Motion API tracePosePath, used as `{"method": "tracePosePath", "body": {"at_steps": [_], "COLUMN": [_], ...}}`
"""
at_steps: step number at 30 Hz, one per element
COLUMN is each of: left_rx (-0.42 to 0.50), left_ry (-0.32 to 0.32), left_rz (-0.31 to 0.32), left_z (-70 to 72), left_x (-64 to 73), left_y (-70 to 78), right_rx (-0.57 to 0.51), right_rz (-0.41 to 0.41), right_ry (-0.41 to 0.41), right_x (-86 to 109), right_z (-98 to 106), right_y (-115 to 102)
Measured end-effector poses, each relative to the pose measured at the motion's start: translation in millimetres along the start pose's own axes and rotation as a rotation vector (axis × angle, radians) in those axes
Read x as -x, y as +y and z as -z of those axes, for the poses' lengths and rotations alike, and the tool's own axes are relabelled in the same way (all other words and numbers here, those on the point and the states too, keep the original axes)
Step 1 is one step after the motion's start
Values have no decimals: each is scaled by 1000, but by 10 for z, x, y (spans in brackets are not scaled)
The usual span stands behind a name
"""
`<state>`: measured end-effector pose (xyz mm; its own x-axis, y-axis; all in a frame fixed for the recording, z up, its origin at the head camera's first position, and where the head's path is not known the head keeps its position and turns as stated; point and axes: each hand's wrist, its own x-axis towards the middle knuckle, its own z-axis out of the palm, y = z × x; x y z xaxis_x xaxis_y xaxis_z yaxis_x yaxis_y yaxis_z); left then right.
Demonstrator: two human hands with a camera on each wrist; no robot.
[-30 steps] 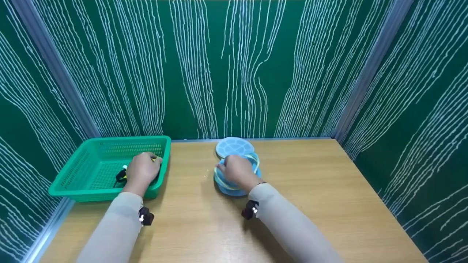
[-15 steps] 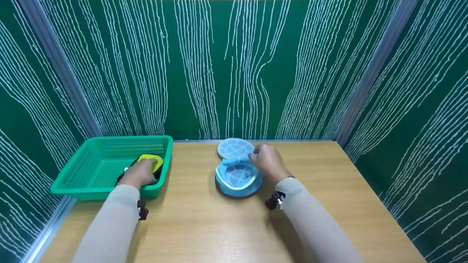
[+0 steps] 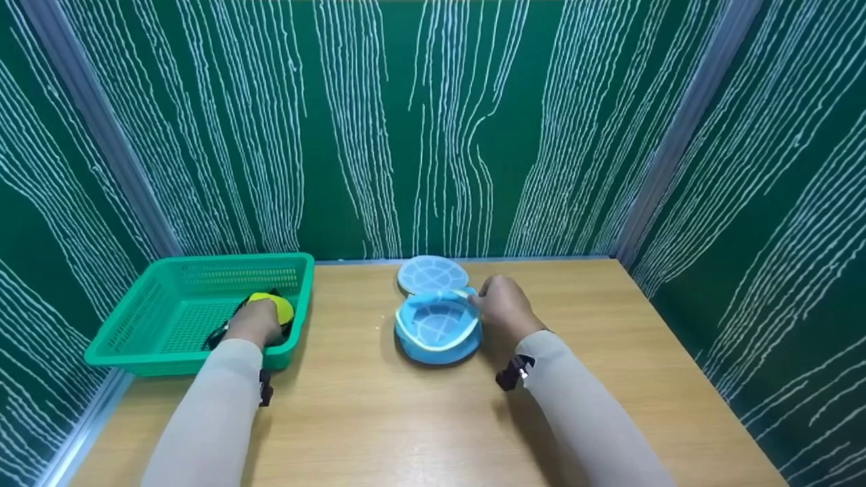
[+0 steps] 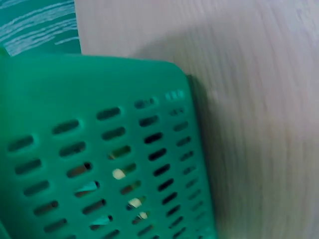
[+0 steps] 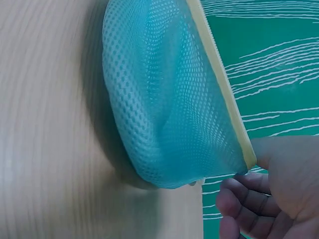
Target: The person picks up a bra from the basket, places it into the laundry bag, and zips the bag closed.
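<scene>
A round blue mesh laundry bag [image 3: 438, 355] with a pale yellow zipper edge stands on the table, its round mesh lid [image 3: 433, 274] folded back behind it. My right hand [image 3: 504, 304] pinches the bag's rim at the right, where the lid joins. In the right wrist view, the thumb of the right hand [image 5: 294, 184] lies at the end of the zipper edge [image 5: 224, 84]. My left hand [image 3: 256, 323] reaches down into the green basket [image 3: 135, 331], against a yellow item [image 3: 279, 308] with black parts around it. Its fingers are hidden, so I cannot tell whether they grip anything.
The slotted basket wall [image 4: 99, 89] fills much of the left wrist view. Green panels [image 3: 352, 135] with white wavy lines enclose the wooden table [image 3: 379, 419] at the back and both sides. Tiny pale specks lie left of the bag.
My right hand has moved from over the bag to its right rim, and the bag's mouth now gapes wider. My left hand has drawn back slightly and sunk lower, uncovering the yellow item.
</scene>
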<state>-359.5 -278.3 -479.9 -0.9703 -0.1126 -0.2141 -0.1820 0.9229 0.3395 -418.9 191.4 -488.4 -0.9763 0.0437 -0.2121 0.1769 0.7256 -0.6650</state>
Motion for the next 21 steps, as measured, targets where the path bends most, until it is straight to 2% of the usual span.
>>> {"method": "tracePosePath", "body": {"at_steps": [4,11,18,21], "left_rx": [-41,-123,-143,-143], "left_ry": [11,41,59,67], "left_rz": [9,24,-36,-32], "left_z": [-22,-72,-39,-56], "left_x": [-31,-196,-187,-180], "left_y": [10,-68,-55,-45], "right_rx": [-50,-95,-210,-179], "right_rz": [-30,-5,-80,-46], "right_ry": [-33,-35,-41,-21], "right_x": [-1,38,18,-11], "right_z": [-20,-25,-9,-24], "right_y": [-5,16,46,53]}}
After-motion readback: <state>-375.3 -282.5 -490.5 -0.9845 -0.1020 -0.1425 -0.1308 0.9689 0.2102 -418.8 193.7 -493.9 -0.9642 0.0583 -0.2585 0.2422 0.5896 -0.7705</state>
